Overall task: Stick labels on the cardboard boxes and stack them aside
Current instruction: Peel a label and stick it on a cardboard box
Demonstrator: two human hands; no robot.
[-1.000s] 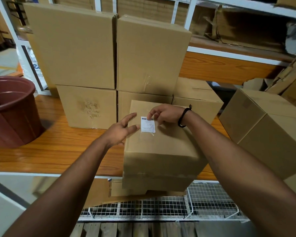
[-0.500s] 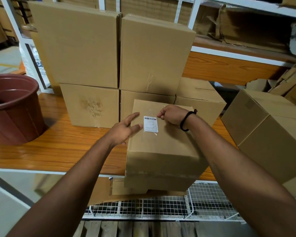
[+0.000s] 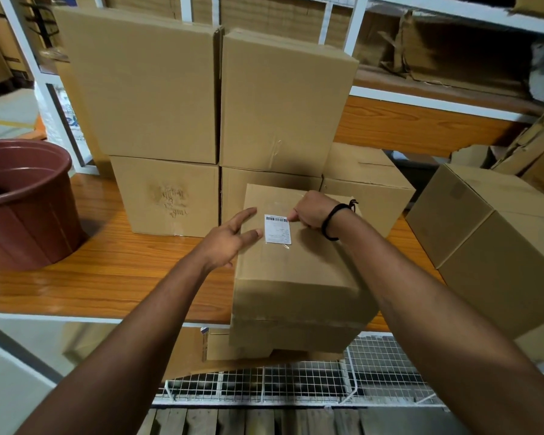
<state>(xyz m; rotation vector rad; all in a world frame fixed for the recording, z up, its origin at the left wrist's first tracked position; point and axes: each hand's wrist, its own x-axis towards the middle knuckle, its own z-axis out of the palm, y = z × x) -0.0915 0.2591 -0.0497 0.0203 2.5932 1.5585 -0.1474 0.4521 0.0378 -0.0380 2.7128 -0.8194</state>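
Left hand (image 3: 233, 237) lies with straight, spread fingers on the left top edge of the cardboard box (image 3: 296, 277). I see the right hand (image 3: 311, 211) curled, a fingertip at the upper right corner of the white label (image 3: 277, 229); whether it pinches or only presses, I cannot tell. The label lies on the box top; the box stands at the front edge of the wooden surface (image 3: 107, 277).

The orange wooden shelf (image 3: 123, 277) carries a brown tub (image 3: 25, 208) at the left, stacked boxes (image 3: 170, 196) behind, a labelled box (image 3: 296, 277) overhanging its front edge, and a large box (image 3: 484, 246) at the right.
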